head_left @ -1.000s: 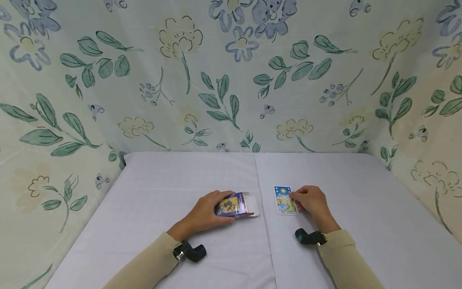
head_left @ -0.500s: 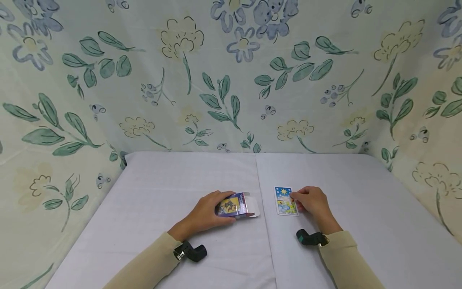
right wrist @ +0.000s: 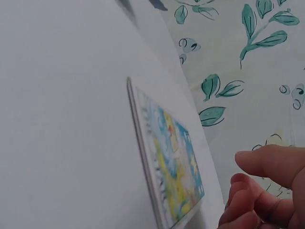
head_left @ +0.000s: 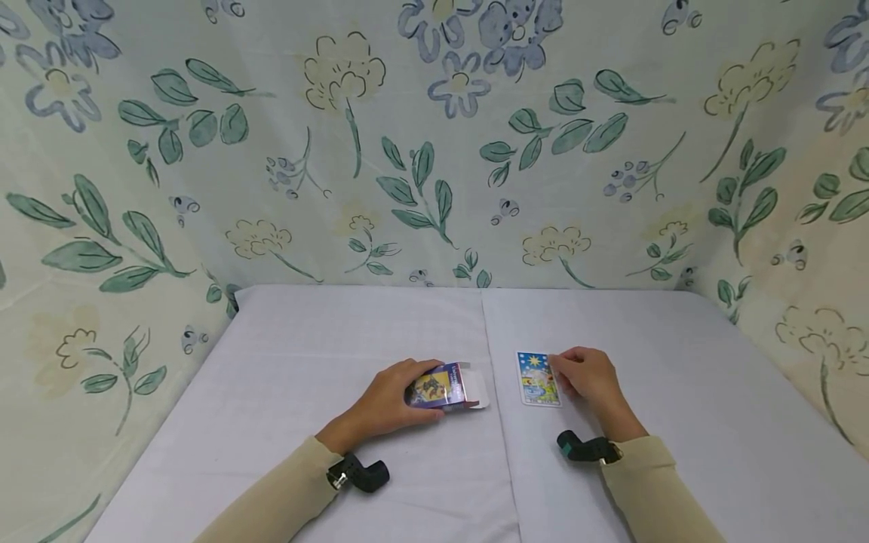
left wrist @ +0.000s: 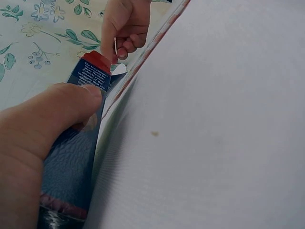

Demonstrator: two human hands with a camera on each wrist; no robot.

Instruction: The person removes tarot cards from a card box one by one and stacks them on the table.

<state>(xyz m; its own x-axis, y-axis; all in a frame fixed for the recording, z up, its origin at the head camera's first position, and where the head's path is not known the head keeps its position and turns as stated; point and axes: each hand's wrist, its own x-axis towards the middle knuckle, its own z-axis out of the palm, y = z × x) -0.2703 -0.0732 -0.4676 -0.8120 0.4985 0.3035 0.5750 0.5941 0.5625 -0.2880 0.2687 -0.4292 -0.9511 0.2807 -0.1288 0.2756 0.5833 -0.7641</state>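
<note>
My left hand (head_left: 385,397) grips a dark blue card box (head_left: 437,386) lying on its side, thumb along one edge. The box's white end flap stands open toward the right; in the left wrist view, a red part (left wrist: 96,60) shows at that end. To the right of the box, a tarot card (head_left: 534,379) with a yellow star on blue lies picture up on the white cloth. My right hand (head_left: 592,382) is at the card's right edge. In the right wrist view its thumb (right wrist: 267,164) and bent fingers show beside the card, with a small gap between the tips.
A white cloth (head_left: 326,324) with a crease down its middle covers the table. Floral fabric (head_left: 421,188) hangs behind and at both sides. A black wrist camera (head_left: 366,475) sits on the left wrist, another black camera (head_left: 577,446) on the right.
My right fingertips have drawn back slightly from over the card to its right edge, uncovering more of its picture. The left hand and the box stay as they were.
</note>
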